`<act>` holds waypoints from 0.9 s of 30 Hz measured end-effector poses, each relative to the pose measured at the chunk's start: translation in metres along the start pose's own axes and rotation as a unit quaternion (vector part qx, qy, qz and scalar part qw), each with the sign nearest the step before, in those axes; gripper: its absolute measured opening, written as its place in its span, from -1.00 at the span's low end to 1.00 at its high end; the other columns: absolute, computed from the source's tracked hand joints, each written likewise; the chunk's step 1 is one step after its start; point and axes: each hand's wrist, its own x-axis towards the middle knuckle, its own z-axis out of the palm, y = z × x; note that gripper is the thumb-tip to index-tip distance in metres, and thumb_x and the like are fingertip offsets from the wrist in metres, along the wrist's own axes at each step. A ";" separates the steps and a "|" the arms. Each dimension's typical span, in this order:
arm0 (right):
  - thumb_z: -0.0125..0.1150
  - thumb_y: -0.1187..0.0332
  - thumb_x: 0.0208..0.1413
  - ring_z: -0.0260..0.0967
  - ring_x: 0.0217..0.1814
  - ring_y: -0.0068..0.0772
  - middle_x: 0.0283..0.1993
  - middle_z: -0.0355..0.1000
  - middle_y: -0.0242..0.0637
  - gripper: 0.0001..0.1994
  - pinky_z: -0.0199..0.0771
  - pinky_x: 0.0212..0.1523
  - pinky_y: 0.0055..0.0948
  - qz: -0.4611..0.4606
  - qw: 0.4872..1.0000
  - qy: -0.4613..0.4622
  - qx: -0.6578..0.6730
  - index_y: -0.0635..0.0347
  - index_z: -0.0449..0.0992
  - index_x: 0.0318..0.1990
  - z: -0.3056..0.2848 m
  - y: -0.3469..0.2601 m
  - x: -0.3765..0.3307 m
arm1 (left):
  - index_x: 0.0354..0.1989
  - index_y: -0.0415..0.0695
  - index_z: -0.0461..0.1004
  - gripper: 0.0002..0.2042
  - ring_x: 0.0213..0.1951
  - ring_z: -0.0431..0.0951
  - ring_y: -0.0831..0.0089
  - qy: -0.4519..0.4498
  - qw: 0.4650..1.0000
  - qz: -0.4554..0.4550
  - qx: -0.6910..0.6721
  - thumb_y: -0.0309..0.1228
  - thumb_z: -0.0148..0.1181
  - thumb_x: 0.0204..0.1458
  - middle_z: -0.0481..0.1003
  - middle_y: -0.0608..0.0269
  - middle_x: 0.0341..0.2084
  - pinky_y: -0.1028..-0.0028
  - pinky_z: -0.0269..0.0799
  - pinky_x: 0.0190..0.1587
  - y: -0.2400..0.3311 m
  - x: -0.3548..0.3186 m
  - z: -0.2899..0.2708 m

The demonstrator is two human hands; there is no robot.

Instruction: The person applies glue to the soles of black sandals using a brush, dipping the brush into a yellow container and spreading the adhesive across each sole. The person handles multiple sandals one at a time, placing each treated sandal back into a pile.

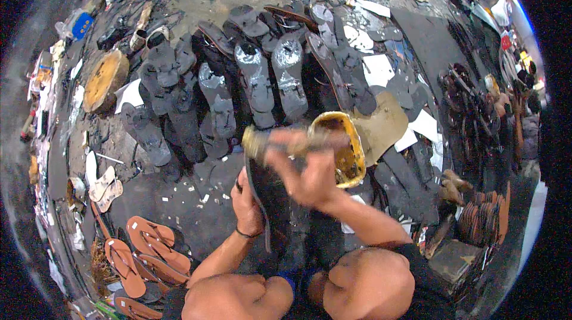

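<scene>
My left hand [246, 208] is wrapped round the lower part of a dark sandal sole [257, 192], held upright on its edge. Motion blurs my right hand [310, 174], whose fingers are closed round a stubby brush [256, 145]. The brush's yellowish end lies at the top of the sole; I cannot tell whether it touches. Just behind the right hand stands a yellow tub [359, 168] with dark smears inside. Rows of black sandals and soles [257, 78] lie beyond my hands, several with shiny wet-looking patches.
Brown flip-flops [126, 266] are grouped at the lower left. A round wooden block [106, 81] stands at the far left. A tan sheet [384, 123] and white scraps [378, 71] lie right of the tub. Stacked brown soles [481, 220] and dark straps [462, 102] are farther right.
</scene>
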 end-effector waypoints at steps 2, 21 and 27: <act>0.31 0.32 0.18 0.57 -0.18 -0.22 -0.18 0.61 -0.21 -0.81 0.53 -0.16 -0.32 0.142 0.989 0.048 0.011 0.22 0.59 -0.13 0.007 -0.002 -0.006 | -0.02 -0.24 0.49 -0.62 -0.26 0.55 0.50 0.003 0.994 -0.015 -0.112 -0.13 -0.01 0.35 0.56 0.26 -0.21 0.49 0.49 -0.19 -0.006 0.007 -0.005; 0.34 0.41 0.15 0.47 -0.18 -0.56 -0.20 0.58 -0.33 -0.77 0.46 -0.09 -0.51 0.162 0.976 -0.105 0.097 0.30 0.57 -0.08 0.029 0.002 -0.031 | 0.19 -0.14 0.37 -0.36 0.03 0.55 0.31 -0.073 0.958 -0.221 -0.170 0.20 -0.11 0.26 0.50 0.13 0.07 0.30 0.49 0.09 0.016 0.008 -0.055; 0.38 0.33 0.07 0.57 -0.13 -0.12 -0.19 0.60 -0.18 -0.84 0.49 -0.01 -0.20 -0.012 0.995 -0.092 -0.047 0.18 0.56 -0.30 0.027 0.008 -0.015 | -0.04 -0.13 0.47 -0.33 -0.21 0.62 0.31 -0.033 0.947 -0.187 -0.260 0.32 0.05 0.09 0.58 0.18 -0.22 0.33 0.59 -0.14 0.037 0.030 -0.017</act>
